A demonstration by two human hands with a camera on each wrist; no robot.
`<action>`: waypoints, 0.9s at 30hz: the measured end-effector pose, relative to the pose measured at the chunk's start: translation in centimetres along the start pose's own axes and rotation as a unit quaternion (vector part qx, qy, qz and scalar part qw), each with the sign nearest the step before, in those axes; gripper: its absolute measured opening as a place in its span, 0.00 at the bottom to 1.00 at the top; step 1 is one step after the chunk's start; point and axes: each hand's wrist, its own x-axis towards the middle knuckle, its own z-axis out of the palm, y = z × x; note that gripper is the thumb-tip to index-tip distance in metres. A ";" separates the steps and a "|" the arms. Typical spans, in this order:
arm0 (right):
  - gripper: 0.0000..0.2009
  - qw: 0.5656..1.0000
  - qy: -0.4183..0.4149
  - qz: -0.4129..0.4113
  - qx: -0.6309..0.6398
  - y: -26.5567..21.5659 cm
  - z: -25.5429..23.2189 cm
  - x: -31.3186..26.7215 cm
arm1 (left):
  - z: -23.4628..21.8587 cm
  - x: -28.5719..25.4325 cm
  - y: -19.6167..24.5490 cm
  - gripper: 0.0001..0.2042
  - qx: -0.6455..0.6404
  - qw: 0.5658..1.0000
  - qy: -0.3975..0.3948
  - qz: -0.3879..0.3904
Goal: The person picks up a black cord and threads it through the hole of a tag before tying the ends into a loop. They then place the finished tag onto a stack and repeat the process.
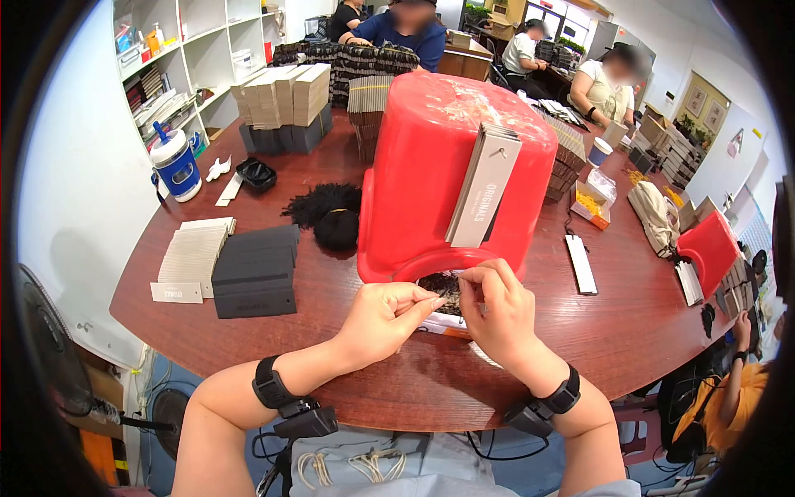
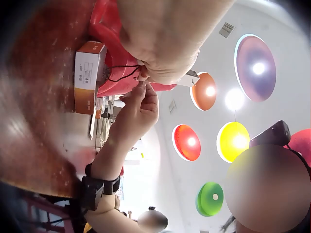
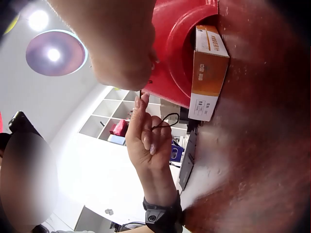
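Note:
In front of an upturned red tub (image 1: 464,166), the left hand (image 1: 385,319) and right hand (image 1: 501,311) meet closely. A thin dark cord (image 3: 167,121) loops from the left hand (image 3: 150,131), whose thumb and forefinger pinch it. The right hand (image 2: 136,111) has its thumb and forefinger pinched together at the same small spot; the cord (image 2: 124,75) shows beside them. A white and orange box (image 3: 209,73) stands partly inside the tub's cut-out. Grey tags (image 1: 489,186) marked ORIGINALS hang on the tub.
Grey tags (image 1: 192,258) and black cards (image 1: 257,269) lie fanned at the left. Black cord bundles (image 1: 335,228), a blue and white jug (image 1: 175,166) and stacked tags (image 1: 281,95) stand behind. One white tag (image 1: 580,265) lies at the right. People sit further back.

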 end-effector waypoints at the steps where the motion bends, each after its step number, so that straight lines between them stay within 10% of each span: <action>1: 0.06 1.000 0.003 -0.003 -0.001 0.0 -0.1 0.1 | 0.0 0.0 0.1 0.07 0.000 1.000 0.002 0.004; 11: 0.03 0.981 -0.074 0.168 -0.063 2.3 -6.0 2.1 | -0.9 1.1 0.2 0.06 0.023 0.997 0.061 0.036; 14: 0.13 0.955 -0.049 0.109 0.272 1.8 -5.1 2.5 | 0.1 1.5 2.5 0.06 0.121 0.992 -0.018 0.038; 15: 0.18 0.887 -0.097 0.173 0.418 0.3 -5.2 2.7 | 0.4 1.8 3.2 0.06 0.147 0.988 -0.037 0.036; 20: 0.13 0.776 -0.222 0.288 0.515 -1.2 -5.4 4.9 | 1.4 3.7 5.3 0.08 0.178 0.978 0.003 0.113; 27: 0.08 0.882 -0.084 0.227 0.405 0.0 -6.9 6.8 | 1.1 5.9 7.2 0.08 0.169 0.952 0.151 0.205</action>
